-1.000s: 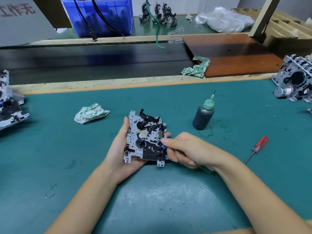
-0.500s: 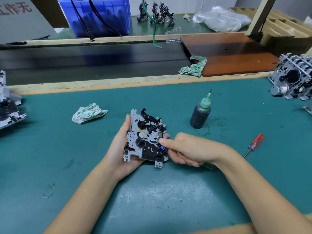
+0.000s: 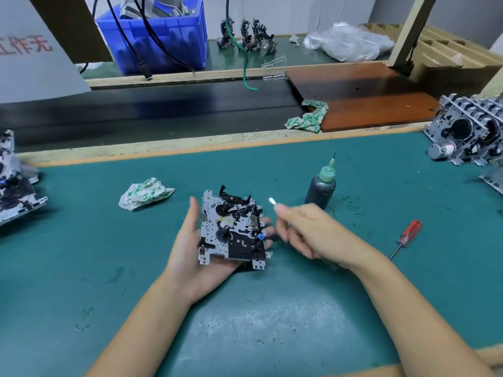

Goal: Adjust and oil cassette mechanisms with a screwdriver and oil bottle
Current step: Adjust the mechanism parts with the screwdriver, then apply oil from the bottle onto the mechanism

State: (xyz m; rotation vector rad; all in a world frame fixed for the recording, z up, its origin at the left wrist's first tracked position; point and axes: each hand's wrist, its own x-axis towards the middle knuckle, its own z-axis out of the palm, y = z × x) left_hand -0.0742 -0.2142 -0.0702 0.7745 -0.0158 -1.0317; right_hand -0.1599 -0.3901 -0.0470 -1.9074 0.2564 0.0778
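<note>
Cassette mechanism [image 3: 233, 229] in left hand [image 3: 190, 248] grip; right hand [image 3: 307, 229] pinching blurred white-tipped tool

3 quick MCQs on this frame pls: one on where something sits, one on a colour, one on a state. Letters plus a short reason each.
1. Where is the oil bottle?
A. upright on the mat, beyond the right hand
B. in the blue bin
C. lying on the brown board

2. Screwdriver handle colour?
A. yellow
B. red
C. black

3. The cassette mechanism is:
A. flat on the mat
B. on the conveyor
C. held in the left hand

Answers: 1 A, it stands on the green mat; 2 B, red handle at right; 3 C, palm and fingers cradle it.
</note>
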